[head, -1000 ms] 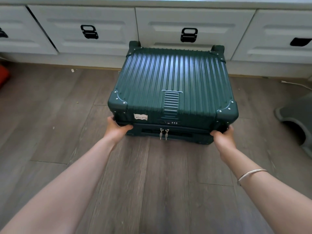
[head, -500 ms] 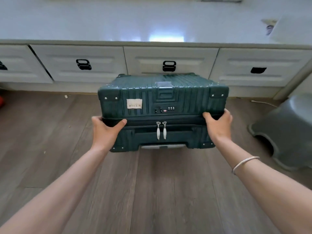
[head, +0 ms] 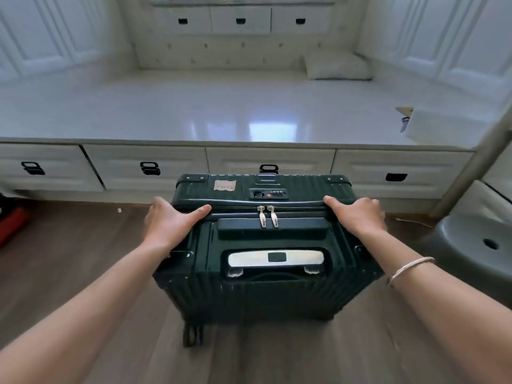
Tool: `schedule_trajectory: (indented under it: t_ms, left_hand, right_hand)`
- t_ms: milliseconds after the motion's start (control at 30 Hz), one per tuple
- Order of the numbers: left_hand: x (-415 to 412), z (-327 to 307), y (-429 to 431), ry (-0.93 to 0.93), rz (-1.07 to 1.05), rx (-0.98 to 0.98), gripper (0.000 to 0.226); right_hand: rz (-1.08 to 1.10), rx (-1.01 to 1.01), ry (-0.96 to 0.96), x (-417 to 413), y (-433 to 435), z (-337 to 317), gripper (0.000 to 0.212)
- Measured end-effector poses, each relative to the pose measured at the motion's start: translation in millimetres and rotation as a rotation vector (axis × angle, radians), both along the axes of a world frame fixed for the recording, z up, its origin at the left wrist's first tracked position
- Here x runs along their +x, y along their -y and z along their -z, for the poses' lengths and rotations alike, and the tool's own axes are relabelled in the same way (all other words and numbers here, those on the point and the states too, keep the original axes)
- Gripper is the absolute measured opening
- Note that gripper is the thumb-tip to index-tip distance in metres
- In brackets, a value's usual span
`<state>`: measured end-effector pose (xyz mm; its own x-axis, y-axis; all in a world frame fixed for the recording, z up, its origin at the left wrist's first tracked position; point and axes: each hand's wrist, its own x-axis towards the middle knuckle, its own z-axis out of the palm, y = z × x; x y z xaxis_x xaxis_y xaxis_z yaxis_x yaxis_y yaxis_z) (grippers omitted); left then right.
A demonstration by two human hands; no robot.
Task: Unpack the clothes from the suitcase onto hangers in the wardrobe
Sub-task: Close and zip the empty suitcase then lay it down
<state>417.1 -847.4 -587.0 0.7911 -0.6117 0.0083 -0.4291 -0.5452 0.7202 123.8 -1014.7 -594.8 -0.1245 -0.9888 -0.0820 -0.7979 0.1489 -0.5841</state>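
A dark green ribbed suitcase [head: 266, 289] stands upright on the wooden floor, zipped shut, its top facing me with a silver pull handle [head: 275, 258] and two zipper pulls [head: 267, 216]. My left hand [head: 169, 221] grips its top left edge. My right hand [head: 357, 216], with a bangle on the wrist, grips the top right edge. No clothes, hangers or wardrobe interior are visible.
A white raised platform [head: 221, 112] with drawers [head: 146, 167] runs across just behind the suitcase. A pillow [head: 336, 66] lies at its far right. A grey stool [head: 476, 245] stands right of the suitcase, a red object [head: 12, 224] at the left edge.
The suitcase has gone from lying flat on the floor to standing upright, tipped up by both hands. My view has risen to take in the platform top.
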Motion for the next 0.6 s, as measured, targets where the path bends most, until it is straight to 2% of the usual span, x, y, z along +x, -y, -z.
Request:
schedule_trajectory:
  t_ms: [100, 233, 300, 367, 433, 500, 567, 600]
  left_hand:
    - [-7, 1, -7, -0.051, 0.015, 0.135, 0.098]
    - [-12, 8, -23, -0.062, 0.046, 0.211, 0.088]
    - [-14, 5, -26, -0.008, 0.076, 0.204, 0.085]
    - [-18, -4, -20, 0.164, 0.133, 0.132, 0.083]
    - [-28, -20, -6, 0.270, 0.296, -0.014, 0.070]
    - [-42, -30, 10, 0.204, 0.568, -0.095, 0.044]
    - [-59, -31, 25, 0.147, 0.802, -0.050, 0.025]
    - [-66, -30, 31, 0.177, 0.879, -0.015, 0.021]
  right_hand:
    - [-0.043, 0.094, -0.071, -10, 0, -5, 0.094]
    - [-0.113, 0.210, -0.179, -20, 4, -19, 0.098]
    - [-0.169, 0.138, -0.326, -15, 2, -30, 0.094]
    - [-0.345, -0.025, -0.372, 0, -3, -40, 0.084]
    - [-0.629, -0.073, -0.211, 18, -12, -47, 0.069]
    - [-0.842, -0.014, -0.071, 29, -24, -45, 0.047]
    - [-0.915, -0.018, -0.066, 32, -27, -37, 0.031]
    - [-0.920, -0.038, -0.064, 33, -28, -34, 0.027]
